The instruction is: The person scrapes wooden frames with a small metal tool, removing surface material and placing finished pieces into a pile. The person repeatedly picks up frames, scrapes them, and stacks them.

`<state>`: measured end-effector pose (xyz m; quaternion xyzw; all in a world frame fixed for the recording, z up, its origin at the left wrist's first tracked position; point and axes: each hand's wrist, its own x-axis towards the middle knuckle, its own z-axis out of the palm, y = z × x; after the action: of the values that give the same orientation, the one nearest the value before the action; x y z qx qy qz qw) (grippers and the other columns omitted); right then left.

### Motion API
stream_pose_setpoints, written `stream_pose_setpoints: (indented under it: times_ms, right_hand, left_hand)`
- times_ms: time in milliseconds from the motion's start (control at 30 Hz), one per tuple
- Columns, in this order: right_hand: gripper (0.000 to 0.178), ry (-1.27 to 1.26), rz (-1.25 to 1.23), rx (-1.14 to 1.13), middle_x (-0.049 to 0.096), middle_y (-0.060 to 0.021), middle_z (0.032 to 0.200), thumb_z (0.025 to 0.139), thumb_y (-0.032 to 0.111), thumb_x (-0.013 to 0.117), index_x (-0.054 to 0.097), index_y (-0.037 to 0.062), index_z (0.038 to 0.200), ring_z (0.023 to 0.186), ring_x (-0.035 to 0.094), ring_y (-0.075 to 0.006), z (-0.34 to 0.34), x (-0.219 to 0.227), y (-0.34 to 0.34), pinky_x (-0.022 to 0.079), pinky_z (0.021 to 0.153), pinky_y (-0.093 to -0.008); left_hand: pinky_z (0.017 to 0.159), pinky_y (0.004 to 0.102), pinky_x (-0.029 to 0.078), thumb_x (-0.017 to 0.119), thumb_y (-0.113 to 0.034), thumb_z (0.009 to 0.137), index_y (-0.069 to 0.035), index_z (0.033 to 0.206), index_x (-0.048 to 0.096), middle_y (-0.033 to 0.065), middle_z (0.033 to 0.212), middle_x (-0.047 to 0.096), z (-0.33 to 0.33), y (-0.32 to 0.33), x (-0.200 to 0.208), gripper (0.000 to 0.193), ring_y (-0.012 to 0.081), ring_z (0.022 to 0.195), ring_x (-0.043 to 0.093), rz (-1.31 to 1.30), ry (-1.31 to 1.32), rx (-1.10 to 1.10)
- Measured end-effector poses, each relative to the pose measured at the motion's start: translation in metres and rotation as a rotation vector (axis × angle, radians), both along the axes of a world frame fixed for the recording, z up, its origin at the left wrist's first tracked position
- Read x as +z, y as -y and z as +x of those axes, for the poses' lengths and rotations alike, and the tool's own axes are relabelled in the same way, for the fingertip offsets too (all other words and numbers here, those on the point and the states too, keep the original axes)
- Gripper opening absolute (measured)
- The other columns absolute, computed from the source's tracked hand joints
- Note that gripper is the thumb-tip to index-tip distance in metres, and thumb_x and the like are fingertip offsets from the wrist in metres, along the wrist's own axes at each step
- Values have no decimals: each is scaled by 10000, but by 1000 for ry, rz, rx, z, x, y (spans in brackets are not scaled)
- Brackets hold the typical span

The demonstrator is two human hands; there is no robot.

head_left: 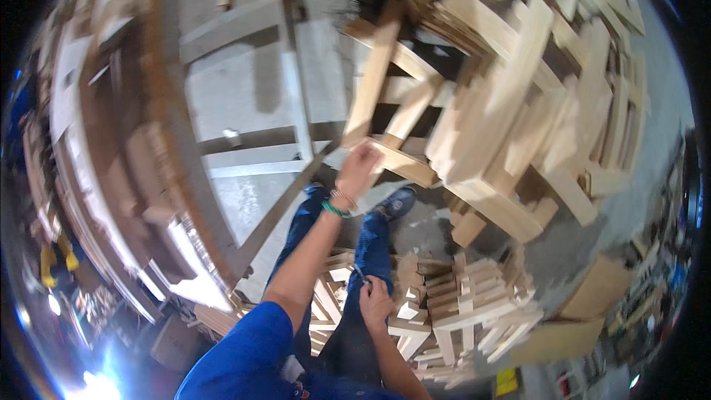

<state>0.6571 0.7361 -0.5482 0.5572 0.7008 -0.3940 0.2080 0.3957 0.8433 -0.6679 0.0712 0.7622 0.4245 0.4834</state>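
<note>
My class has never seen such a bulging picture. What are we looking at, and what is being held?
There is no machine, just a person. A wide fisheye camera on their head looks down, so straight edges bend near the rim. The left hand is at the near end of a pale wooden frame; blur hides its grip. The right hand holds a slim object, too small to identify. A large stack of wood is to the frame's right, more wooden pieces lie lower down, and grey floor shows between.
</note>
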Motion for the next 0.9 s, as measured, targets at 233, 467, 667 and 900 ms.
stream_pose_setpoints:
  times_ms: [233, 467, 667, 900]
  right_hand:
    - [221, -77, 2, -18, 654, -138, 924, 836, 194, 561, 628, 85, 1016, 856, 629, -336, -12, 13, -12, 484, 737, -451]
    - [229, -92, 63, 152, 665, -143, 927, 833, 195, 555, 618, 69, 1013, 860, 637, -333, -4, 14, -20, 486, 744, -444]
    - [235, -100, 53, 151, 660, -139, 952, 841, 208, 546, 615, 80, 1025, 869, 637, -324, -12, 19, -19, 485, 753, -445]
    - [241, -51, 51, 73, 644, -132, 978, 844, 227, 547, 608, 102, 1041, 868, 633, -341, -18, 17, -18, 489, 750, -458]
  left_hand:
    - [961, 341, 447, 692, -174, 835, -83, 1251, 567, 103, 1191, 627, -32, 20, 310, 444, 208, 1109, 591, 293, -99, -269]
    - [1058, 401, 351, 744, -364, 768, -13, 1338, 428, 199, 1334, 474, -222, 221, 372, 740, 328, 1269, 428, -562, -1521, 52]
    - [795, 299, 529, 770, -214, 755, 76, 1129, 477, 181, 1007, 644, -295, 278, 388, 557, 233, 908, 667, -432, -751, 414]
    - [593, 244, 473, 699, -237, 816, -7, 1133, 520, 56, 925, 618, -244, 198, 414, 431, 121, 738, 594, -170, -702, 455]
